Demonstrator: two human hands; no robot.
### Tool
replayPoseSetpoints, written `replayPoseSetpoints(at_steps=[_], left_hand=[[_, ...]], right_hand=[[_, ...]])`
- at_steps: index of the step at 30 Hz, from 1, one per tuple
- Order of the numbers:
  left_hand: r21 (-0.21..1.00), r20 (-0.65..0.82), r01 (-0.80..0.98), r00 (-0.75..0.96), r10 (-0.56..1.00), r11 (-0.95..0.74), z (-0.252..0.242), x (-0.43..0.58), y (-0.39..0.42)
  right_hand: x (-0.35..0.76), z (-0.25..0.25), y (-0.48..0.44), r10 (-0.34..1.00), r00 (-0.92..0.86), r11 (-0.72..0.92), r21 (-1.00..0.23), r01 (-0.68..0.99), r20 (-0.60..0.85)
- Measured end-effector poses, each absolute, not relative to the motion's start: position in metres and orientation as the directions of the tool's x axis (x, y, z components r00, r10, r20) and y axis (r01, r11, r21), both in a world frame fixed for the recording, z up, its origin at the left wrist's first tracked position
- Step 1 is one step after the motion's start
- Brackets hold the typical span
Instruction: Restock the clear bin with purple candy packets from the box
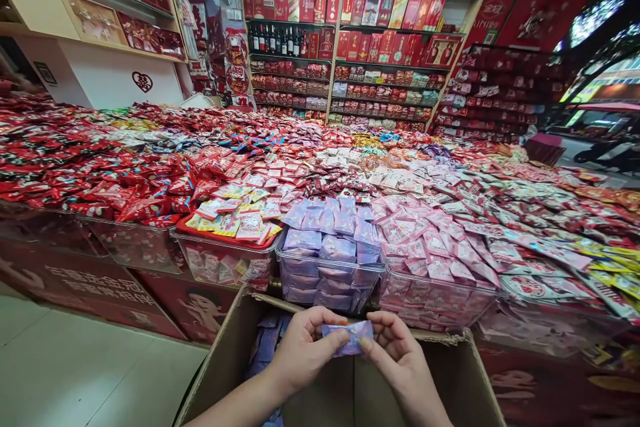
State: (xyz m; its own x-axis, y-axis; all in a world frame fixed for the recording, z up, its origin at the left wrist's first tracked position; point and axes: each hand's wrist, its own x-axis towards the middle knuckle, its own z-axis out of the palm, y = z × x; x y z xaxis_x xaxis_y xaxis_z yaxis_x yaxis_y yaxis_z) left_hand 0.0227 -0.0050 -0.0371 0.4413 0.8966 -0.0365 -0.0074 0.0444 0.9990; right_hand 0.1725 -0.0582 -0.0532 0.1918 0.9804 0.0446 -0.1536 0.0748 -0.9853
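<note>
Between both hands is one small purple candy packet (356, 337), held flat by its two ends over an open cardboard box (223, 347). My left hand (313, 341) pinches the packet's left end between thumb and fingers. At the other end, my right hand (397, 350) grips it the same way. More purple packets (267, 340) lie in the left part of the box, partly hidden by my left forearm. Just beyond the box stands a clear plastic bin (330, 260), filled with neatly stacked purple packets (320, 221) that rise above its rim.
Left of the purple bin, yellow and pink packets (240, 213) fill a red-rimmed bin. Pink packets (430, 240) heap up on its right. Red packets (125, 180) cover the counter's left side. Shelves (340, 27) with boxes and bottles stand behind. Tiled floor (100, 360) lies at lower left.
</note>
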Motion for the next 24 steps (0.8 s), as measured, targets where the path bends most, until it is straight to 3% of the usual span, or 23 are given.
replayPoseSetpoints(at_steps=[10,14,18,21,24], left_hand=[[0.989,0.109,-0.134,0.424,0.899,-0.057,-0.035,0.024,-0.017],[0.980,0.129,-0.191,0.362,0.923,-0.062,-0.031,0.021,-0.015],[0.989,0.103,-0.140,0.382,0.918,-0.053,-0.038,0.019,-0.014],[0.980,0.185,-0.007,0.414,0.891,-0.200,-0.041,0.018,-0.015],[0.913,0.301,0.120,0.444,0.844,-0.389,-0.041,0.015,-0.015]], right_hand=[[0.162,-0.047,-0.065,0.979,0.202,0.056,-0.975,-0.216,0.011],[0.177,-0.030,-0.061,0.968,0.222,0.137,-0.987,-0.078,0.117],[0.197,0.018,-0.024,0.929,0.206,0.291,-0.950,0.111,0.308],[0.198,0.058,0.027,0.901,0.019,0.416,-0.874,0.252,0.434],[0.186,0.082,0.078,0.895,-0.232,0.444,-0.802,0.400,0.381]])
